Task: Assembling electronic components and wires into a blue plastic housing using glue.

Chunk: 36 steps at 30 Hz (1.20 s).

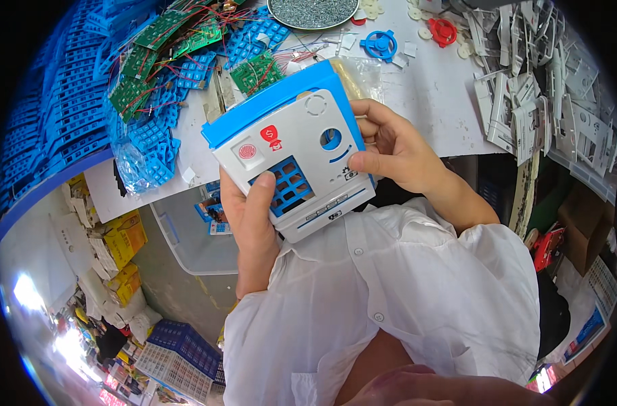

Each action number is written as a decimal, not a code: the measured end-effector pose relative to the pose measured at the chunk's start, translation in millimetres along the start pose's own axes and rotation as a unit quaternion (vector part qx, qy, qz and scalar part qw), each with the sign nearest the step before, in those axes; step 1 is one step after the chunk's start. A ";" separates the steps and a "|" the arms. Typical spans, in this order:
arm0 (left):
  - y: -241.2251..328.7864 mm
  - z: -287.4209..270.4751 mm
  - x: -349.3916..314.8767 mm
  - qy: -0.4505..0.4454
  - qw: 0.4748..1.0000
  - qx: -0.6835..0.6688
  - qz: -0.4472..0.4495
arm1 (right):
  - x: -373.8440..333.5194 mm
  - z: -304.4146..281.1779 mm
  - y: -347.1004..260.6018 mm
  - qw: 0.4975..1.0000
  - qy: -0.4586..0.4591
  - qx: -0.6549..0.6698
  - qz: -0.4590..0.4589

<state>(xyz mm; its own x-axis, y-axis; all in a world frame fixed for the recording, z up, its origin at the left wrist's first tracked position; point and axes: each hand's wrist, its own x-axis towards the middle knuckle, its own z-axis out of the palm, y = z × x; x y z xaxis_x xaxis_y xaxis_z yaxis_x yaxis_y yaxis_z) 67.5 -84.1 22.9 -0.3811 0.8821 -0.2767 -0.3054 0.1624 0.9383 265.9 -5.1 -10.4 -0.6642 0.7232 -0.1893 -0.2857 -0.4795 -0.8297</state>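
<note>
Tilted in front of my chest is a white plastic front panel with red printed marks, a round hole and a rectangular cut-out. A blue lattice shows in that cut-out. Behind the panel's far edge lies a blue plastic part; how the two are joined is hidden. My left hand grips the near left side, thumb on the face beside the cut-out. Closed on the right edge is my right hand, its thumb on the face and its fingers behind.
Green circuit boards with red wires lie at the far left, beside blue keypad pieces and stacked blue parts. A round tray holds screws. White plastic parts are heaped at right. Below the table sits a clear bin.
</note>
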 end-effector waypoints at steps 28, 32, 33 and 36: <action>-4.8 -32.0 20.6 0.025 0.997 0.070 0.020 | -8.1 -1.4 -2.7 0.989 -0.104 0.040 0.102; -2.9 -34.8 18.2 0.018 0.997 0.066 0.021 | -11.9 -2.9 -6.8 0.987 -0.135 0.009 0.090; -2.7 -34.3 16.5 0.019 0.997 0.066 0.027 | -12.1 -2.8 -5.7 0.988 -0.131 -0.002 0.083; -2.7 -34.8 14.2 0.013 0.997 0.067 0.039 | -12.4 -1.3 -2.5 0.990 -0.121 -0.018 0.067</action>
<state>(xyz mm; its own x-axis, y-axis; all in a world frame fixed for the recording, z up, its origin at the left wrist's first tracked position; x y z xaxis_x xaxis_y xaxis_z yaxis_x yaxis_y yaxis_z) 32.5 -87.3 9.3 -0.4221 0.8831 -0.2046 -0.1544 0.1524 0.9762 275.8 -12.2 -6.7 -0.8418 0.5116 -0.1721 -0.1609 -0.5422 -0.8247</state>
